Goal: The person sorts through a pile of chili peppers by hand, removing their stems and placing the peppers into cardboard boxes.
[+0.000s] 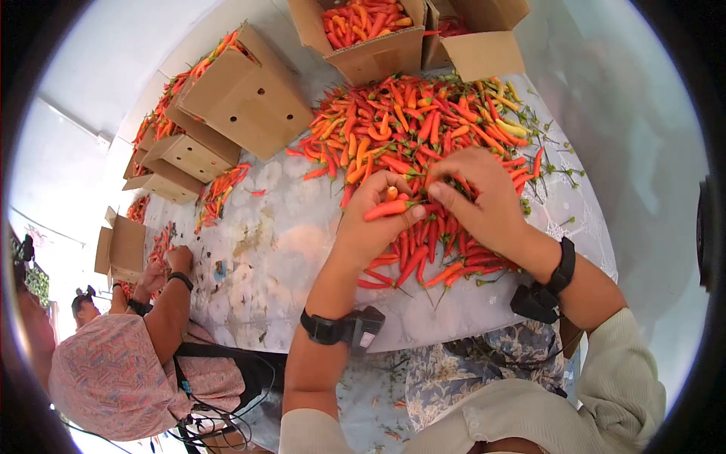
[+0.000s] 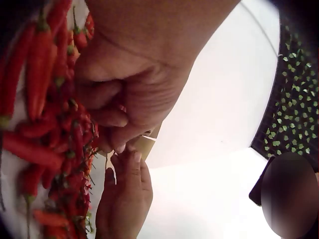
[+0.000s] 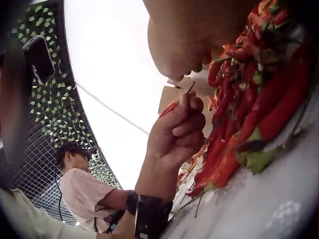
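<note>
My left hand pinches a red chili pepper between thumb and curled fingers, above the near side of a big chili heap. A second orange chili tip shows among those fingers. In the right wrist view the held pepper's thin stem sticks up past the fingertips. My right hand hovers over the heap just right of the stem end, thumb and fingers bent toward it. In the left wrist view the right hand has its thumb and index finger apart, with nothing visible between them.
Cardboard boxes of chilies stand at the far edge, and more boxes stand to the left. Green stems lie scattered on the right of the white tablecloth. Another person works at the left.
</note>
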A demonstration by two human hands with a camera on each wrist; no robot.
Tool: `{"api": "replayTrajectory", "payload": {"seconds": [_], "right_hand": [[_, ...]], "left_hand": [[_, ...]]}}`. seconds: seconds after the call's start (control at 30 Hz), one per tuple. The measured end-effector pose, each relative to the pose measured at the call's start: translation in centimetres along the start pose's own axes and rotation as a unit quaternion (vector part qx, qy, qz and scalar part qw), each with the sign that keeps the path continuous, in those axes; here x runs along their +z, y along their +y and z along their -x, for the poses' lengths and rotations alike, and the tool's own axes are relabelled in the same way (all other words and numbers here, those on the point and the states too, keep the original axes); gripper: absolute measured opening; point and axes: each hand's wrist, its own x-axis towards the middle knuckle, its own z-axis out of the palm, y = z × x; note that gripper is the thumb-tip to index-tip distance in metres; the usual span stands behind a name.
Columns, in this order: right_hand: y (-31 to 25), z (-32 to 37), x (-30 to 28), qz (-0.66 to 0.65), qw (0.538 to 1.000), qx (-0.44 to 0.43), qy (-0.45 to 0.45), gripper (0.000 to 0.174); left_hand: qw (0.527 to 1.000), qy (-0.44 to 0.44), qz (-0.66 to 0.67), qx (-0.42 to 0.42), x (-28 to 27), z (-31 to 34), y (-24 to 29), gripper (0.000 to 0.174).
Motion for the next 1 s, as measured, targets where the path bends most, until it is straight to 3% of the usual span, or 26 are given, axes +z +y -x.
{"api": "replayTrajectory", "payload": {"seconds": [0.17,0.23,0.4,0.5,0.6,0.7,0.83,1.0], "right_hand": [[-1.2,0.4,0.7,-0.085,0.994,0.01,-0.072,0.024],[-1.0,0.6,0.8,-0.129,0.987,0.047,-0.087,0.024],[-1.0,0.3,0.4,-0.07,0.996,0.021,-0.049,0.021],[-0.9,0.1,0.1,-0.038,0.999,0.027,-0.027,0.019],[-0.8,0.3,0.3,-0.026,0.999,0.0,-0.032,0.016],[-0.7,0.4,0.5,-0.015,0.999,-0.029,-0.023,0.015],[-1.0,0.1,0.4,0.002,0.999,-0.046,0.01,0.015],[-0.5,0.1,0.0,-0.124,0.989,0.008,-0.082,0.012]], "left_hand": [[0.994,-0.009,0.006,0.108,1.0,-0.1,-1.2,0.033],[0.995,-0.01,-0.03,0.092,0.8,0.0,-1.1,0.04],[0.99,0.02,-0.065,0.124,0.4,0.0,-0.3,0.043],[0.994,0.004,0.095,0.058,-0.2,0.2,0.7,0.043],[0.994,0.062,0.084,-0.015,-0.5,0.1,0.9,0.033],[0.999,-0.022,-0.032,0.004,-0.6,0.0,-0.4,0.025],[0.996,-0.028,0.041,-0.07,-0.2,0.5,0.6,0.022],[0.993,-0.072,0.073,-0.057,-0.5,0.7,0.6,0.022]]}}
